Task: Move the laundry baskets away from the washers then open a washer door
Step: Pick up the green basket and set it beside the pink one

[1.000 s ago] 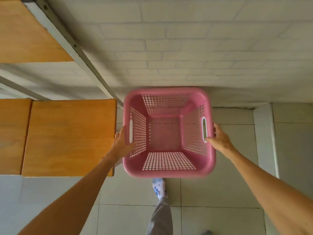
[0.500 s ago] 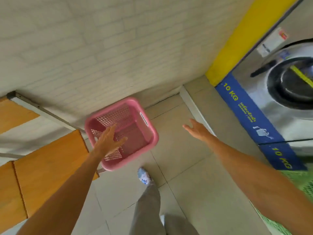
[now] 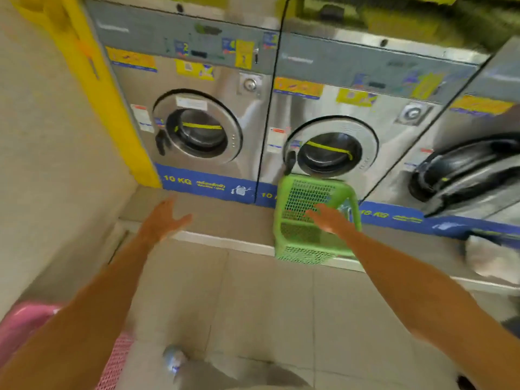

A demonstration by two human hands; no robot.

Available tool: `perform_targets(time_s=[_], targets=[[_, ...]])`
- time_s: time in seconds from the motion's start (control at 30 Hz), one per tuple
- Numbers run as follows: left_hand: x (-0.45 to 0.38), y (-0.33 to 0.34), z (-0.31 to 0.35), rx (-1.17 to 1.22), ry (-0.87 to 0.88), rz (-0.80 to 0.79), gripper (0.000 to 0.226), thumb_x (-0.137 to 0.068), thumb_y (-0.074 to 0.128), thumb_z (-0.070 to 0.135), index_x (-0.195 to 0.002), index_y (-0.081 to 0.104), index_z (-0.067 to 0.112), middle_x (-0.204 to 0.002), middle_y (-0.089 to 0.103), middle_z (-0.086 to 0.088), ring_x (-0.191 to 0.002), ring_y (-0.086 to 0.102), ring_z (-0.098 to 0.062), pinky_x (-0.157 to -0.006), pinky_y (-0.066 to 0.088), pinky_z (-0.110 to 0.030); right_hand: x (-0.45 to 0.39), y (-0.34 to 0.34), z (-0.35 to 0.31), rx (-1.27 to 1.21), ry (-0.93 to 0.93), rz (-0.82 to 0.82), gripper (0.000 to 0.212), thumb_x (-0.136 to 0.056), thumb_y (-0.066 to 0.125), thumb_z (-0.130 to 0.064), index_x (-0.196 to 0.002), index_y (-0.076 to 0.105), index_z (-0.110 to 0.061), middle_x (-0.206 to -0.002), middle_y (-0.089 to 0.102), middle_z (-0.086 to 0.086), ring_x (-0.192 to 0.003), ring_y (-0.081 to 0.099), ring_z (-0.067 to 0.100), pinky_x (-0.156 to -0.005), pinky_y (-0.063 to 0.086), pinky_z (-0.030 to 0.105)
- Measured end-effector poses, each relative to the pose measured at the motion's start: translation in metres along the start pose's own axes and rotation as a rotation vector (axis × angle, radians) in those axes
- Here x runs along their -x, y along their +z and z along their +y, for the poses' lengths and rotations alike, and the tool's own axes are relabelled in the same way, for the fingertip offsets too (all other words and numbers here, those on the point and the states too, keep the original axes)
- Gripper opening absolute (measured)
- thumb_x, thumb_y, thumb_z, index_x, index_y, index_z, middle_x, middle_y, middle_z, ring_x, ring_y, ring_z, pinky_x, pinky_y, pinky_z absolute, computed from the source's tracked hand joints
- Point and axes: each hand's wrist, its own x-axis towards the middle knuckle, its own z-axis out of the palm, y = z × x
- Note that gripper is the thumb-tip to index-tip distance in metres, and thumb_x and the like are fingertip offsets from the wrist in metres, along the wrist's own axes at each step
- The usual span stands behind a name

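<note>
A green mesh laundry basket (image 3: 306, 198) stands on the raised step in front of the middle washer, whose round door (image 3: 330, 149) is closed. The left washer's door (image 3: 197, 128) is closed too; the right washer's door (image 3: 461, 170) hangs open. My right hand (image 3: 330, 219) is spread open over the green basket's top, holding nothing. My left hand (image 3: 166, 218) is open in the air in front of the left washer. The pink basket (image 3: 17, 325) sits on the floor at the bottom left, partly hidden behind my left arm.
A beige wall (image 3: 56, 164) runs along the left, with a yellow panel (image 3: 92, 80) beside the left washer. A white kerb (image 3: 225, 243) edges the washer step. A pale object (image 3: 489, 260) lies on the step at the right. My shoe (image 3: 174, 361) is on the tiled floor.
Both hands have let go of the pink basket, now left on the floor by the wall. My view has swung right to the washers, and my right hand has reached over the green basket.
</note>
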Motion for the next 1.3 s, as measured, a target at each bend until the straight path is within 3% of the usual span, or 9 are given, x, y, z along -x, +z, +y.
perform_targets(time_s=[0.1, 0.23, 0.4, 0.67, 0.8, 0.97, 1.07, 1.17, 1.3], targets=[[-0.029, 0.038, 0.108, 0.079, 0.154, -0.045, 0.114, -0.063, 0.068, 0.073, -0.152, 0.034, 0.010, -0.151, 0.046, -0.015, -0.136, 0.047, -0.032, -0.112, 0.038, -0.047, 0.019, -0.051, 0.095, -0.112, 0.148, 0.092, 0.059, -0.100, 0.041, -0.048, -0.142, 0.045, -0.007, -0.139, 0.054, 0.018, -0.127, 0.052, 0.036, -0.105, 0.040, 0.042], [-0.039, 0.076, 0.224, -0.049, 0.373, -0.156, 0.089, -0.085, 0.071, 0.052, -0.154, 0.031, 0.011, -0.156, 0.039, -0.013, -0.140, 0.043, -0.030, -0.113, 0.036, -0.043, 0.037, -0.093, 0.185, -0.197, 0.286, 0.180, 0.064, -0.099, 0.038, -0.053, -0.143, 0.044, -0.007, -0.141, 0.052, 0.020, -0.129, 0.050, 0.036, -0.105, 0.039, 0.043], [-0.070, 0.112, 0.280, -0.188, 0.428, -0.263, 0.087, -0.086, 0.070, 0.050, -0.153, 0.030, 0.012, -0.155, 0.040, -0.015, -0.140, 0.042, -0.031, -0.112, 0.037, -0.043, 0.013, -0.101, 0.244, -0.304, 0.309, 0.257, 0.068, -0.097, 0.046, -0.052, -0.149, 0.037, -0.009, -0.148, 0.045, 0.021, -0.135, 0.046, 0.038, -0.108, 0.036, 0.045], [-0.149, 0.156, 0.294, -0.183, 0.358, -0.352, 0.071, -0.090, 0.070, 0.036, -0.147, 0.038, 0.010, -0.145, 0.050, -0.016, -0.132, 0.050, -0.030, -0.102, 0.041, -0.038, -0.095, -0.091, 0.232, -0.288, 0.304, 0.135, 0.068, -0.100, 0.046, -0.046, -0.151, 0.031, -0.004, -0.150, 0.042, 0.025, -0.137, 0.043, 0.038, -0.108, 0.036, 0.043], [-0.197, 0.169, 0.285, -0.214, 0.271, -0.369, 0.077, -0.092, 0.065, 0.041, -0.152, 0.030, 0.010, -0.148, 0.048, -0.018, -0.135, 0.047, -0.034, -0.106, 0.041, -0.042, -0.167, -0.098, 0.209, -0.322, 0.260, 0.076, 0.082, -0.092, 0.045, -0.061, -0.151, 0.031, -0.006, -0.155, 0.037, 0.019, -0.141, 0.039, 0.035, -0.110, 0.033, 0.043], [-0.264, 0.189, 0.268, -0.208, 0.171, -0.441, 0.080, -0.094, 0.063, 0.038, -0.154, 0.024, 0.006, -0.151, 0.044, -0.019, -0.137, 0.046, -0.033, -0.108, 0.039, -0.041, -0.230, -0.095, 0.179, -0.318, 0.271, -0.001, 0.052, -0.095, 0.061, -0.032, -0.139, 0.048, -0.007, -0.135, 0.059, 0.020, -0.120, 0.060, 0.033, -0.100, 0.044, 0.039], [-0.291, 0.209, 0.260, -0.224, 0.099, -0.486, 0.078, -0.096, 0.060, 0.036, -0.156, 0.019, 0.006, -0.152, 0.042, -0.021, -0.138, 0.044, -0.036, -0.108, 0.036, -0.040, -0.263, -0.082, 0.182, -0.326, 0.303, -0.060, 0.062, -0.093, 0.064, -0.032, -0.146, 0.042, -0.009, -0.135, 0.059, 0.021, -0.117, 0.061, 0.035, -0.097, 0.046, 0.036], [-0.311, 0.240, 0.247, -0.184, -0.001, -0.533, 0.074, -0.095, 0.062, 0.038, -0.151, 0.028, 0.005, -0.134, 0.058, -0.027, -0.124, 0.055, -0.040, -0.098, 0.044, -0.041, -0.286, -0.068, 0.191, -0.275, 0.328, -0.130, 0.071, -0.094, 0.062, -0.033, -0.153, 0.030, -0.010, -0.138, 0.056, 0.023, -0.118, 0.061, 0.038, -0.099, 0.048, 0.039], [-0.313, 0.275, 0.230, -0.128, -0.109, -0.582, 0.074, -0.093, 0.064, 0.033, -0.152, 0.029, 0.007, -0.137, 0.057, -0.025, -0.126, 0.055, -0.038, -0.102, 0.045, -0.041, -0.313, -0.049, 0.217, -0.255, 0.387, -0.165, 0.068, -0.093, 0.063, -0.036, -0.146, 0.036, -0.003, -0.131, 0.060, 0.025, -0.117, 0.060, 0.041, -0.094, 0.048, 0.039]])
